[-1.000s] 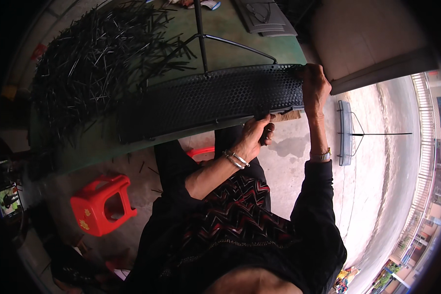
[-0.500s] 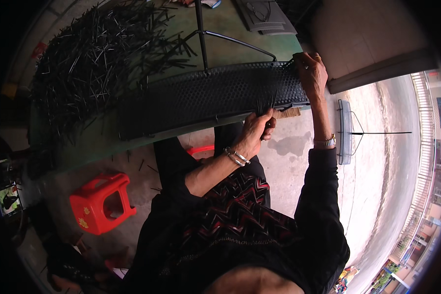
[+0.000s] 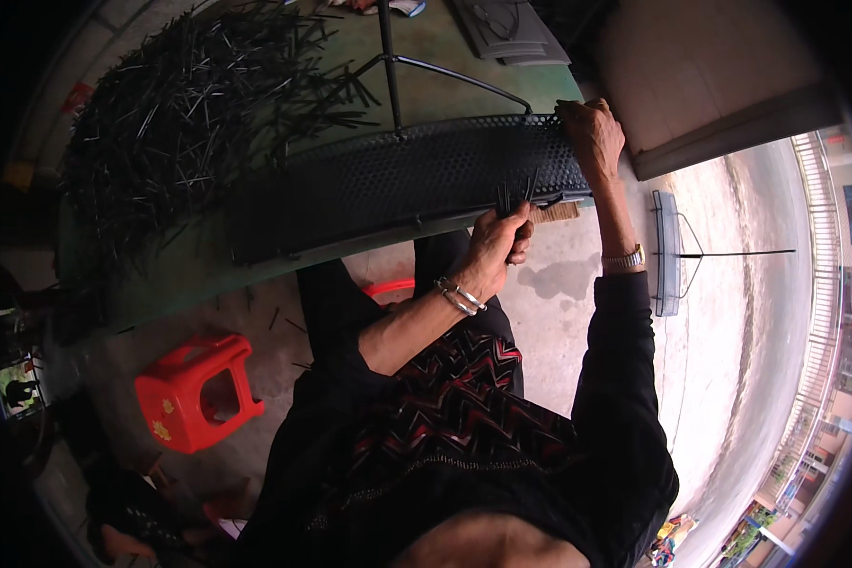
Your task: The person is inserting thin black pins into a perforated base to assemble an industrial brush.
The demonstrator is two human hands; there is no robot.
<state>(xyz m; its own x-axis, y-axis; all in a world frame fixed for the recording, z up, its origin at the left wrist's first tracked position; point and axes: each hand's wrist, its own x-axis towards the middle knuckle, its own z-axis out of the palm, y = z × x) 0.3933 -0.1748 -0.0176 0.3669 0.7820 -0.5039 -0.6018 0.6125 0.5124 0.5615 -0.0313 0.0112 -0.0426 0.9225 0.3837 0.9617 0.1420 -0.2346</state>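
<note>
A long black mesh panel (image 3: 369,180) with a wire frame lies along the near edge of the green table, its right end jutting past the table's corner. My left hand (image 3: 502,244) is closed round a small bunch of thin black strips (image 3: 515,195), which stick up in front of the panel's near edge. At the panel's far right corner, my right hand (image 3: 594,140) has its fingers curled together against the edge. What those fingertips pinch is too small and dark to make out. A black metal rod (image 3: 389,76) with a slanting brace rises from the panel's far side.
A large heap of black strips (image 3: 180,123) covers the left of the green table (image 3: 445,92). Grey flat sheets (image 3: 511,33) lie at its far right. A red plastic stool (image 3: 199,393) stands on the floor at left. Another framed panel (image 3: 665,254) stands at right.
My right hand has shifted slightly left and up along the panel's end corner. My left hand stays almost in place, its strips now fanned a little differently.
</note>
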